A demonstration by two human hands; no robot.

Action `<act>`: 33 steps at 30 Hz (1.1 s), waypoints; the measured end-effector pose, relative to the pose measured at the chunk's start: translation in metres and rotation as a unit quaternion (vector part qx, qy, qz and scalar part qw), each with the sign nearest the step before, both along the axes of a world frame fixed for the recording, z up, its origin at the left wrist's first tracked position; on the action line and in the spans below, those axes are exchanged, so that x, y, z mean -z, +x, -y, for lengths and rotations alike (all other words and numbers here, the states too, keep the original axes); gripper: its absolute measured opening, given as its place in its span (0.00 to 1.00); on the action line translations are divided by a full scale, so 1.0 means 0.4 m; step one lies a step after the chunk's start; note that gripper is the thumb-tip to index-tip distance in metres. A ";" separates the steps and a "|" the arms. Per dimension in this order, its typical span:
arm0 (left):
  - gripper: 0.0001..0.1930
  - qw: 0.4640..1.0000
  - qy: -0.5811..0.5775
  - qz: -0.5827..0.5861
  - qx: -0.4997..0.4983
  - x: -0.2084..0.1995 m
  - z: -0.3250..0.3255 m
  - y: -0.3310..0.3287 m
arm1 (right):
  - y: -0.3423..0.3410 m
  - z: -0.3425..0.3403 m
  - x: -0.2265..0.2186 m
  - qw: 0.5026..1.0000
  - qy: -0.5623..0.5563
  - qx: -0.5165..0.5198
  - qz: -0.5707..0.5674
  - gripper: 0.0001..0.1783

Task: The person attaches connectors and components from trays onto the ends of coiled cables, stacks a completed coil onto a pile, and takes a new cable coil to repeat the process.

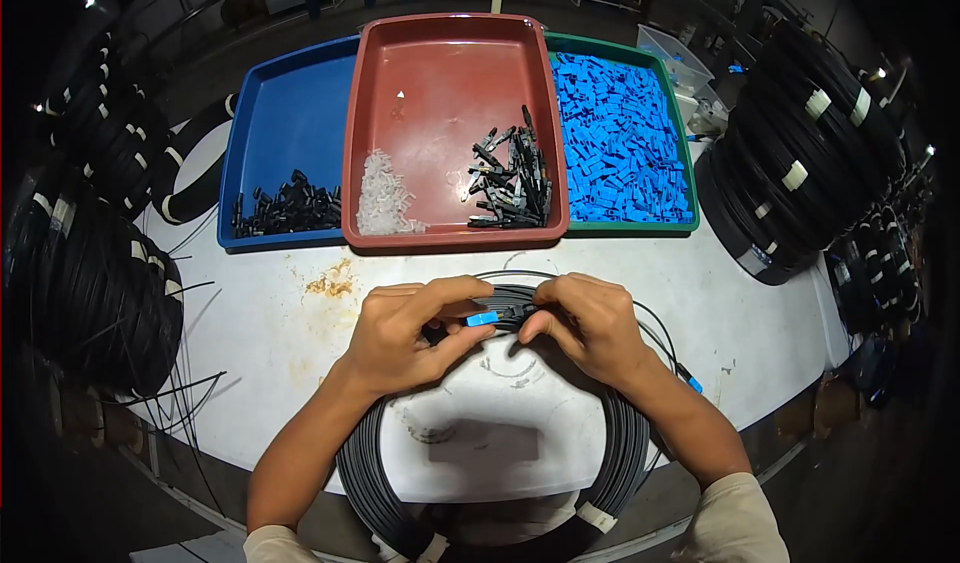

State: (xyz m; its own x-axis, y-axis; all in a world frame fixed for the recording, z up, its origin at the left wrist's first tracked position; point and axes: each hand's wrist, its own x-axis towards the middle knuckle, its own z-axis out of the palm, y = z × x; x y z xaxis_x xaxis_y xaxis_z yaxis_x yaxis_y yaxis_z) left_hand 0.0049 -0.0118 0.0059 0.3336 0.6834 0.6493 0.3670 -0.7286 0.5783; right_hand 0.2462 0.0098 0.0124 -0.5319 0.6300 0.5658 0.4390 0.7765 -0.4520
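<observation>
My left hand (412, 331) pinches a small blue connector housing (482, 318) between thumb and fingers. My right hand (592, 325) is closed on a black connector (516, 312) at a cable's end. The two parts meet end to end between my hands; whether they are fully joined I cannot tell. Beneath both hands and forearms lies a large coil of black cable (365, 458), its lower part wrapped with white tape (597, 516). Another cable end with a blue connector (694, 385) sticks out beside my right forearm.
Behind the coil stand a red tray (450, 83) with white sleeves (382, 201) and black connectors (512, 185), a blue tray (290, 113) with black parts (290, 208), and a green tray (692, 188) full of blue housings (620, 133). Cable coils (95, 283) stack left, more coils (800, 153) right.
</observation>
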 end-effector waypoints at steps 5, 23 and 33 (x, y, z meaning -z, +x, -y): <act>0.22 1.000 0.003 0.005 -0.018 0.003 -0.002 -0.009 | -0.008 -0.004 0.003 0.999 0.000 -0.044 -0.026 0.13; 0.10 0.998 -0.070 0.010 -0.005 -0.016 0.007 -0.015 | 0.006 -0.009 0.008 0.998 0.016 -0.049 -0.026 0.07; 0.09 0.999 -0.037 0.031 0.018 -0.011 0.007 -0.016 | 0.001 -0.007 0.008 0.998 0.015 -0.052 -0.019 0.07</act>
State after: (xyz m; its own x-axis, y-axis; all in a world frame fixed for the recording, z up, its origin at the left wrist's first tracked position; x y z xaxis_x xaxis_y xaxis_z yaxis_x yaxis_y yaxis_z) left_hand -0.0014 -0.0147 0.0102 0.3191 0.7185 0.6180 0.3030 -0.6952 0.6519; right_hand 0.2467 0.0126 0.0091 -0.5703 0.5552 0.6053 0.3386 0.8303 -0.4426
